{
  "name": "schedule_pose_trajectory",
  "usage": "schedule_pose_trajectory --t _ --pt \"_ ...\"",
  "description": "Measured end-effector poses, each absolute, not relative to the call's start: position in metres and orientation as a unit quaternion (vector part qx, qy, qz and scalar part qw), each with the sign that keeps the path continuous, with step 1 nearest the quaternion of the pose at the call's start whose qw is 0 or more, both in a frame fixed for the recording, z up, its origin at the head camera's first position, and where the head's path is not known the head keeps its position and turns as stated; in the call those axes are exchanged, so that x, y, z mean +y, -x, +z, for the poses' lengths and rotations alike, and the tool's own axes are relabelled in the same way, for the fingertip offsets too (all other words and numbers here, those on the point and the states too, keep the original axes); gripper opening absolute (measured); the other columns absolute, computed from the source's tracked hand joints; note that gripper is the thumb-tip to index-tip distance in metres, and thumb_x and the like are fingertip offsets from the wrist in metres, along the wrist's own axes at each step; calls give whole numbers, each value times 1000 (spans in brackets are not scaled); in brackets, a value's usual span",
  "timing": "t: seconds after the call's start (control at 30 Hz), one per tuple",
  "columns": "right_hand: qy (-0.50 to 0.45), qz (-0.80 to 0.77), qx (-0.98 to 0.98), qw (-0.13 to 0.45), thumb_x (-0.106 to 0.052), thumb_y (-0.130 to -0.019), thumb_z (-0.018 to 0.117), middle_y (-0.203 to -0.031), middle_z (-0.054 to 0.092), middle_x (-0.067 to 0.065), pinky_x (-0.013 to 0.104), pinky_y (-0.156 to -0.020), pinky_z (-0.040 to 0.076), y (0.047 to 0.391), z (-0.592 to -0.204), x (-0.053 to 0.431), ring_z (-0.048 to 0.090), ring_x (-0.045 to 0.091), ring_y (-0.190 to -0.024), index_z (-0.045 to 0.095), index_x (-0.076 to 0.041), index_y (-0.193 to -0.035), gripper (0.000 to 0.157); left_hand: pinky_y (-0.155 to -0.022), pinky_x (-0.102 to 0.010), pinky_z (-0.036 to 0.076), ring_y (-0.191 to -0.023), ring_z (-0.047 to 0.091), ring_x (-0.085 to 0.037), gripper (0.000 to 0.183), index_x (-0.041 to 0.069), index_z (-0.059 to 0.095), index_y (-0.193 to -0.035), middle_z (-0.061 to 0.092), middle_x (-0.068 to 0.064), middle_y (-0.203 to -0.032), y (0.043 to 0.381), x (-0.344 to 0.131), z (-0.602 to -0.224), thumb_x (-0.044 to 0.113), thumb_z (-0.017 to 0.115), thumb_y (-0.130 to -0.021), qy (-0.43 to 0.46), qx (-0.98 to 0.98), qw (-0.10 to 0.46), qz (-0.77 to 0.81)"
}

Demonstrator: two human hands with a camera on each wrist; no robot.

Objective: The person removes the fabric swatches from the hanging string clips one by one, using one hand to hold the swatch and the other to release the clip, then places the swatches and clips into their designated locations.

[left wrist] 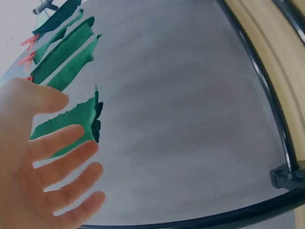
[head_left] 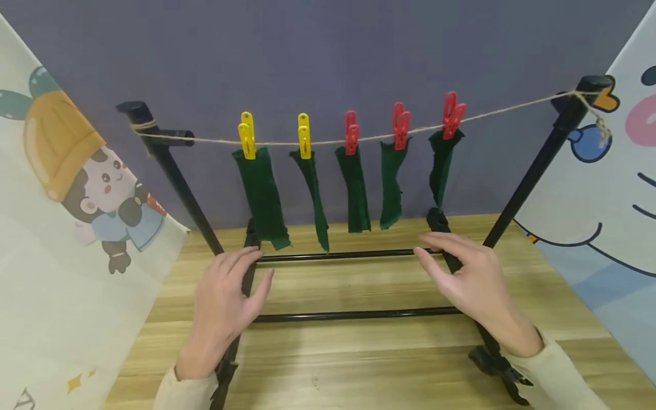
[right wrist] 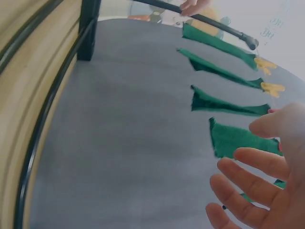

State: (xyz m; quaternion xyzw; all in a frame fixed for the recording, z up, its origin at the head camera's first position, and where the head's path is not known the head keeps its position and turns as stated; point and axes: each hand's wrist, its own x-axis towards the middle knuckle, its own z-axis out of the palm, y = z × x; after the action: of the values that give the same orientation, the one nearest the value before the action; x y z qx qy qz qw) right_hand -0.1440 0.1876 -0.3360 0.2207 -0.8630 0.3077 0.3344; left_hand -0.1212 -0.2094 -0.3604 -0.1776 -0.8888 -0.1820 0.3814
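Note:
Several dark green cloth strips [head_left: 262,196] hang from a twine line [head_left: 328,142]. Two yellow clothespins [head_left: 247,136] hold the strips at the left, and three red clothespins [head_left: 351,134] hold the others. My left hand [head_left: 222,302] is below and left of the leftmost strip, fingers spread and holding nothing. Below the rightmost strip, my right hand [head_left: 474,276] is also empty, its thumb apart from the fingers. Both wrist views show relaxed fingers in front of the green strips, some of which the hands partly hide.
The twine is tied between two black posts [head_left: 179,185] of a black pipe frame. Two thin crossbars [head_left: 359,313] run low over the wood-grain table [head_left: 328,364]. Behind is a grey-blue panel [head_left: 328,62], with cartoon-printed sheets [head_left: 46,273] at both sides.

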Motion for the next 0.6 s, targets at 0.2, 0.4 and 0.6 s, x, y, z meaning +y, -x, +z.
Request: schedule_pose_trajectory --t 0.2,0.4,0.6 --pt "-266 350 -848 297 -12 -88 80 -102 78 -5 10 -75 49 147 -317 174 70 3 -85 79 -19 -111 24 -74 -45 56 -88 70 -30 23 8 77 -103 78 -9 -99 135 -211 -351 24 70 -89 181 -842 450 -235" --pt "-324 387 -812 294 -2 -85 79 -95 78 -4 13 -70 52 153 -298 154 67 1 -76 79 -16 -111 30 -78 -36 50 -88 70 -32 22 5 77 -102 77 -12 -97 152 -214 -343 20 67 -90 151 -797 508 -290" --pt "-353 393 -795 300 -1 -85 79 -99 79 0 15 -71 53 158 -277 132 68 3 -76 78 -11 -113 30 -82 -31 47 -97 69 -30 27 2 74 -111 75 -13 -108 163 -214 -333 18 69 -90 135 -779 505 -346"
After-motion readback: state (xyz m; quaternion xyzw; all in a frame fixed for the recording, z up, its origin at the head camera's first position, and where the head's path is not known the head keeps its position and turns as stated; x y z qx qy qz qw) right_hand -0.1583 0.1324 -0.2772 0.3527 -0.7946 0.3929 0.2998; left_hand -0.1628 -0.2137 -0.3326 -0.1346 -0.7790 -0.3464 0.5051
